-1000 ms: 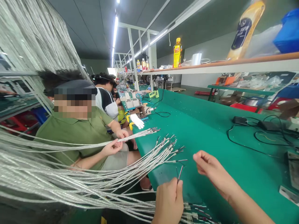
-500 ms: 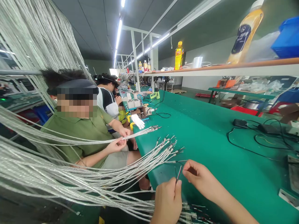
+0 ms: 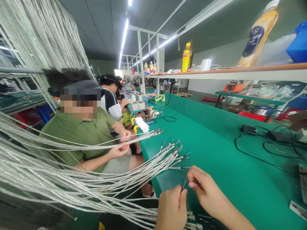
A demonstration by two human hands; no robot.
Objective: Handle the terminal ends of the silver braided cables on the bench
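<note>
My left hand is closed around a cable end, its thumb pressed on top. Thin dark and reddish wires stick up out of that grip. Just to the right, my right hand pinches the upper end of one wire between thumb and forefinger. Beyond both hands, a bundle of silvery-white cables lies over the table edge with stripped wire ends fanned out. More cable ends show below my hands, partly hidden by them.
A co-worker in a green shirt sits at the left, holding a smaller bunch of cables. On the green table lie a white glove, a small bench machine and black adapters. A shelf with bottles runs above.
My right hand has come down onto the wires and now pinches one. My left hand has barely moved. The co-worker's hands have drawn slightly apart.
</note>
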